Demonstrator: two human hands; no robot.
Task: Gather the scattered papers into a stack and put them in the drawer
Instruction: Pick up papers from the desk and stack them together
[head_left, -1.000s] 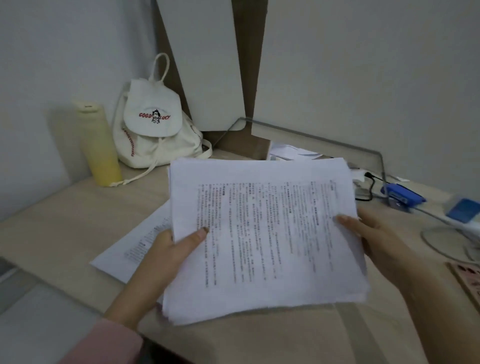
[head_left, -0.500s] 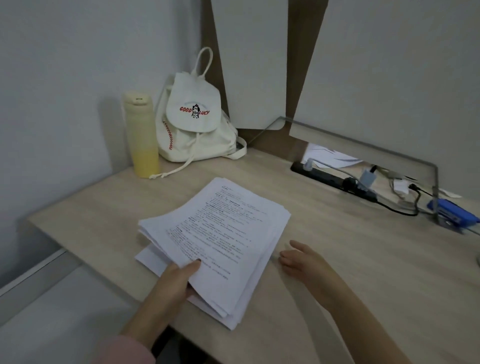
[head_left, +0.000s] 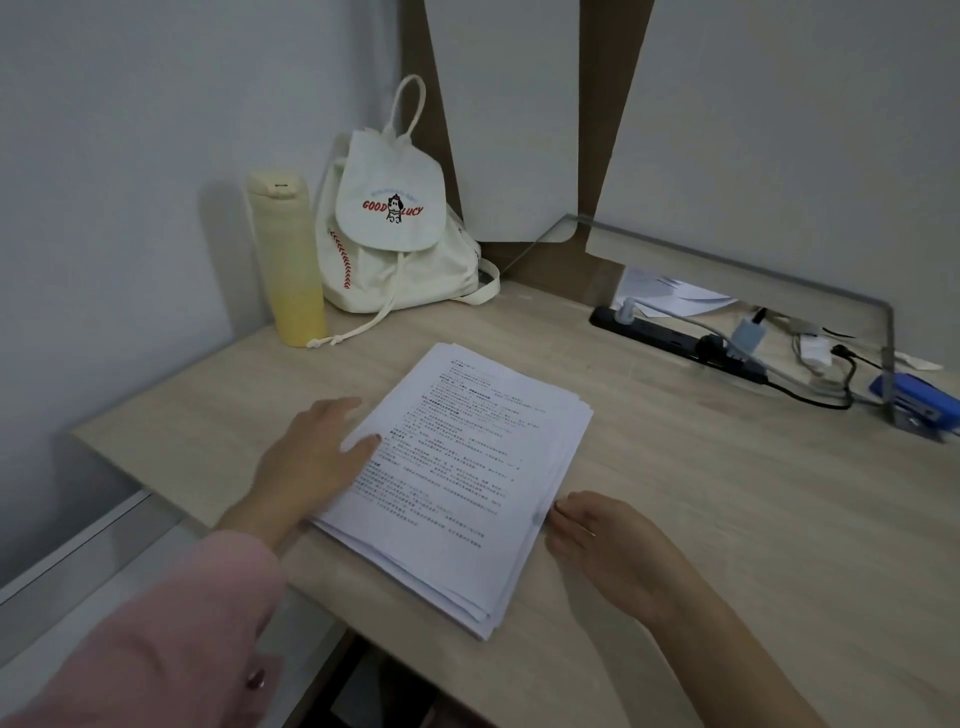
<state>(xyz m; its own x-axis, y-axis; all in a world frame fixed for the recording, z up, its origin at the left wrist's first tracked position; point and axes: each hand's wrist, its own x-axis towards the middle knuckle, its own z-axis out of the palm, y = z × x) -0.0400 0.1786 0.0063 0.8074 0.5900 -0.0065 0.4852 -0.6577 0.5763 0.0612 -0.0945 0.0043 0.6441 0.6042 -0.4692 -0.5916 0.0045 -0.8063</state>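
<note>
Hands two, paper stack one

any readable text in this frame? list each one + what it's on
"GOOD LUCY" in red, on the flap of the white backpack.
A small arc of pale lettering above that logo: too faint to read.
Printed lines on the top sheet of the paper stack: too small and blurred to read.
Yellow bottle: no text visible.
</note>
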